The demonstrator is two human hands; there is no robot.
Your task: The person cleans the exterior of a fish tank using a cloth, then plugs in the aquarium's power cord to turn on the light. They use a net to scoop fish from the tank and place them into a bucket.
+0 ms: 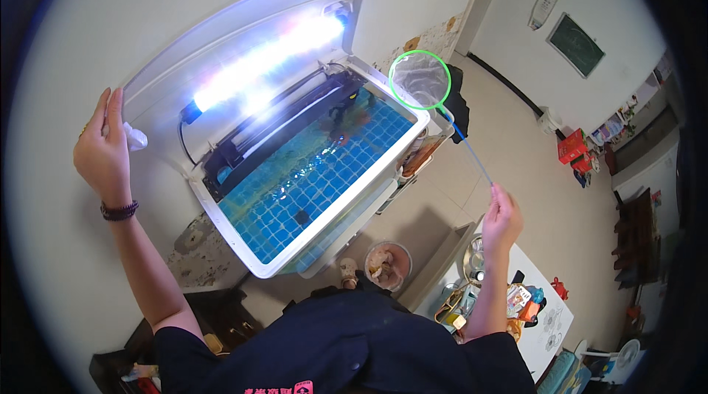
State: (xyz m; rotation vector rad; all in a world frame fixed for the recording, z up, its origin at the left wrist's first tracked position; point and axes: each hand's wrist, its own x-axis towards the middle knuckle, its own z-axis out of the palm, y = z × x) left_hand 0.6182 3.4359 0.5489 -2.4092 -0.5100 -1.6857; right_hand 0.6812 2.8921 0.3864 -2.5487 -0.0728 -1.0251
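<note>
My right hand (502, 220) grips the thin blue handle (470, 145) of a fish net. The net's green hoop with its pale mesh (421, 80) is held beside the right rim of an open aquarium (235, 247). On the left, my left hand (104, 153) holds a crumpled white tissue or cloth (135, 137), its fingertips at the edge of the raised white lid (221, 34). A bright lamp (271, 62) shines inside the lid. Dark and orange shapes, perhaps fish, show blurred in the water (345, 120). A small dark object (302, 217) lies over the blue tiled bottom.
A black filter box (287, 112) runs along the tank's back. A bin (389, 266) with waste stands on the floor near my shoe (348, 269). To my right is a white table (547, 305) holding many small items. A dark cabinet (221, 311) stands at my left.
</note>
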